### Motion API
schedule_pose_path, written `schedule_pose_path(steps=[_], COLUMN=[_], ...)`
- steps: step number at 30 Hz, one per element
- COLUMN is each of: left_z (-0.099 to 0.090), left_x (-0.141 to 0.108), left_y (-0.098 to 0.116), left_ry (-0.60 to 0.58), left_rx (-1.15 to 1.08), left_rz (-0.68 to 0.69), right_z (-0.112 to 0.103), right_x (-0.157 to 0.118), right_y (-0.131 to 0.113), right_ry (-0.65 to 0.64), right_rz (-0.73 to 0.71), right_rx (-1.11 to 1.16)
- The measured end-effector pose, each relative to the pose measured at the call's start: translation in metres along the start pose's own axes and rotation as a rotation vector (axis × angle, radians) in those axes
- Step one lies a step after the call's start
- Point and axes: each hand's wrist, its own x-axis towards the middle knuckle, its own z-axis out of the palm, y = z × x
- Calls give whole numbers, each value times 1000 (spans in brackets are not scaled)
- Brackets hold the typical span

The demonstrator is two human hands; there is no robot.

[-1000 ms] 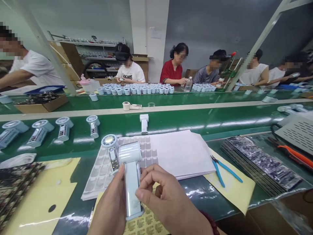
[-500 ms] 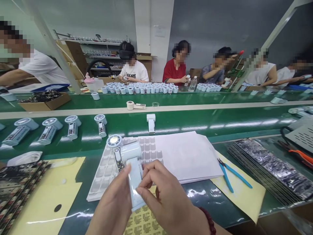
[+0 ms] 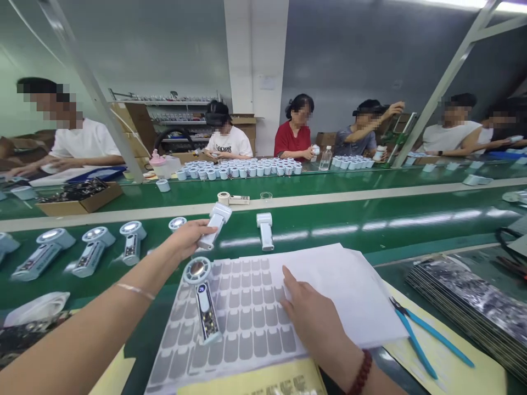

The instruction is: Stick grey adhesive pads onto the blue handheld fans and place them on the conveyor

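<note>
My left hand point(image 3: 193, 236) reaches out over the green belt, its fingers closed on a pale blue handheld fan point(image 3: 217, 224). Over the white sheets, my right hand point(image 3: 310, 307) has its fingers apart and holds nothing. A second fan point(image 3: 205, 307), with a round head and a bare circuit board in its handle, lies on the sheet of grey stickers point(image 3: 246, 315). Another fan point(image 3: 265, 231) rests face down on the belt, right of the held one.
Several fans point(image 3: 94, 249) lie along the belt point(image 3: 321, 219) at the left. Blue-handled cutters point(image 3: 432, 339) lie on yellow paper at the right, beside stacked circuit boards point(image 3: 465, 302). Many pale blue cups point(image 3: 247, 169), a bottle point(image 3: 325, 158) and several people are across the belt.
My left hand has carried the fan forward from the sheets to over the belt. My right hand has let go of it and moved right, its fingers spreading. The view has tilted up slightly.
</note>
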Motion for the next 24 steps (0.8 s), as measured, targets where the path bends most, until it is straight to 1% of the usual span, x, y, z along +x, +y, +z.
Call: schedule_pose_path(steps=[2,3,6,8,11,13,14,16,19,22,24], left_z=[-5,-7,-12,-18,-33,-45,-50,-57,-62,-60,-57], left_x=[31,42,61,63,58,55,54,54,54,40,18], left_y=[-5,-10,-24,-29,-29,-28,-29,-31,-35,-32,-23], left_ry=[35,53,122,196,363,475,512,527,475,437,398], left_rx=[75,110,216,302,447,522,543,546,446,234,59], left_rz=[-23,-32,-27,0,38,23,-2,-76,-157,-144,-85], right_z=[16,23,37,41,43,44,44,45,42,31,23], right_x=[-2,-4,-6,-5,-3,-3,-4,-7,-9,-5,0], right_y=[6,10,21,27,31,31,31,31,29,24,22], right_ry=[25,52,205,256,241,237,240,239,192,107,65], right_rz=[-39,-67,-126,-113,-76,-56,-50,-49,-39,69,157], right_rx=[-44,-60,-70,-14,65,62,48,32,129,404,664])
